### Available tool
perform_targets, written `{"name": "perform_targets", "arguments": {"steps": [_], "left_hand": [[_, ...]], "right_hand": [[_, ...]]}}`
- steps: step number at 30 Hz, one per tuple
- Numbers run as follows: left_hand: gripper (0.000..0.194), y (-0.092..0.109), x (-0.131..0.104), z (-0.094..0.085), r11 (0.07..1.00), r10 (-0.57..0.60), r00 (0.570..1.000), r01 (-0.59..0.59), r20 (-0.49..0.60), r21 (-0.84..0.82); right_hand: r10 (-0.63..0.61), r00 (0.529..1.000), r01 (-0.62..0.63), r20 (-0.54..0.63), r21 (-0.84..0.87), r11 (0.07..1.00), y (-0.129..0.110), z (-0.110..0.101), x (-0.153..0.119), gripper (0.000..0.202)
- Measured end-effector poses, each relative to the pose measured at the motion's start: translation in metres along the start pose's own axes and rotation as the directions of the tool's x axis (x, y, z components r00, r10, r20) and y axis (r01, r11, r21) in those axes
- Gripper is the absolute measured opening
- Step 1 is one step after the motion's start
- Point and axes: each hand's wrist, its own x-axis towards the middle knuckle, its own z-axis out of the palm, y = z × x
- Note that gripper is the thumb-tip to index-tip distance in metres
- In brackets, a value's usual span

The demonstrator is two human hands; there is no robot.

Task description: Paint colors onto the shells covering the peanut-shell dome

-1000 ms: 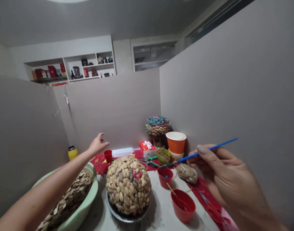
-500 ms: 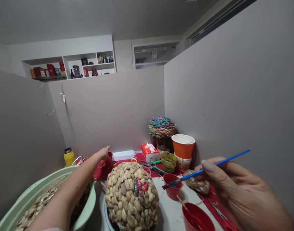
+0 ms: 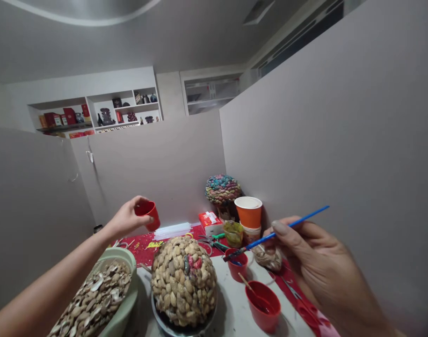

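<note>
My left hand (image 3: pixel 127 217) grips a red plastic cup (image 3: pixel 152 216), tilted and raised above the back of the table. Between the fingers of my right hand (image 3: pixel 305 252) is a blue-handled paintbrush (image 3: pixel 270 237), its dark bristles pointing left over a red cup with dark blue paint (image 3: pixel 243 267). Nearer me stands another red cup (image 3: pixel 264 314) with a wooden stick leaning in dark red liquid. A ball covered in pistachio-like shells (image 3: pixel 184 290) sits in a metal bowl (image 3: pixel 157 311). A few of its shells are painted pink and dark grey.
A green basket (image 3: pixel 127 281) of loose shells stands at the left. Behind are a colourful shell-covered mushroom shape (image 3: pixel 222 189), an orange paper cup (image 3: pixel 249 215), a tissue pack (image 3: pixel 211 223), pliers (image 3: pixel 208 239) and a bowl of yellow-green stuff (image 3: pixel 232 233). Grey panels enclose the table.
My left hand has lifted the red cup up from the back of the table. My right hand still holds the brush. The view has shifted and tilted upward.
</note>
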Motion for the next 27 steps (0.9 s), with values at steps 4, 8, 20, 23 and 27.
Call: {"name": "perform_targets", "arguments": {"steps": [4, 8, 20, 23, 27], "left_hand": [[0.056, 0.046, -0.078, 0.023, 0.986, 0.058, 0.995, -0.044, 0.084, -0.163], [0.079, 0.054, -0.147, 0.07, 0.957, 0.15, 0.988, -0.134, 0.043, -0.256], [0.078, 0.023, -0.195, 0.153, 0.685, 0.315, 0.946, -0.287, -0.083, -0.669], [0.086, 0.008, -0.197, 0.165, 0.641, 0.373, 0.924, -0.324, -0.085, -0.696], [0.095, 0.0, -0.203, 0.175, 0.667, 0.268, 0.963, -0.21, -0.033, -0.715]], "right_hand": [[0.016, 0.999, -0.02, 0.038, 0.11, 0.994, -0.017, 0.001, -0.009, 0.033], [-0.104, 0.989, 0.088, 0.108, 0.143, 0.986, -0.032, 0.001, -0.021, 0.025], [-0.119, 0.81, 0.241, 0.574, -0.14, 0.961, -0.036, -0.003, -0.071, 0.004], [-0.086, 0.728, 0.313, 0.68, -0.218, 0.925, -0.037, 0.0, -0.071, 0.005], [-0.04, 0.621, 0.411, 0.783, -0.282, 0.867, -0.038, 0.001, -0.069, 0.009]]}}
